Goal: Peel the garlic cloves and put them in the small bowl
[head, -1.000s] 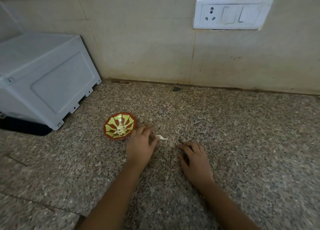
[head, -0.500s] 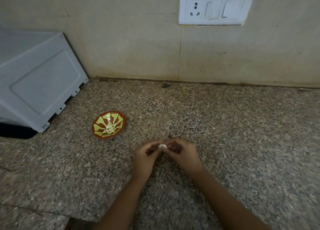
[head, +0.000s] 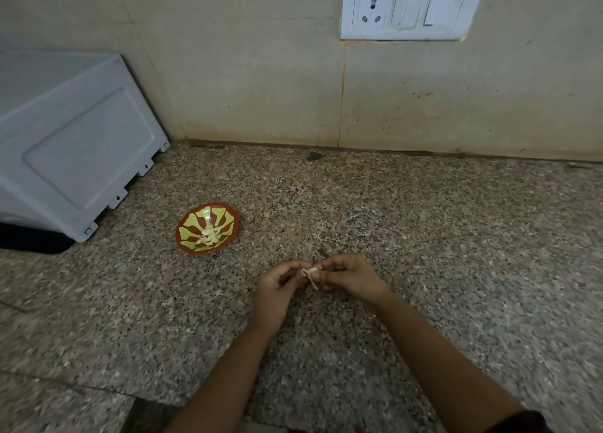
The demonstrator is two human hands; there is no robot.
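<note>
- Both hands have come together over the countertop within the last second. Before that the left hand sat next to the small bowl and the right hand rested on the stone, with a pale scrap lying between them.
- One garlic clove is now pinched between the fingertips of the two hands, held just above the counter and a little right of the bowl, toward the person.
- Fingers on both hands are curled in on the clove. The left thumb and forefinger grip one end and the right fingertips grip the other (the exact contact is too small to make out).
- A thin strip of skin now hangs loose below the clove. Half a second ago it showed only as a compact pale bit, so I judge the peeling of this clove has begun but is not finished.
- Several peeled cloves already lie in the middle of the bowl, so the task is well under way.
- What remains for this clove, as I read it, is to strip off the rest of the skin and carry the clove a short way left into the bowl.
- Nearby, a white appliance stands at the left and a switch plate is on the wall; neither takes part.
</note>
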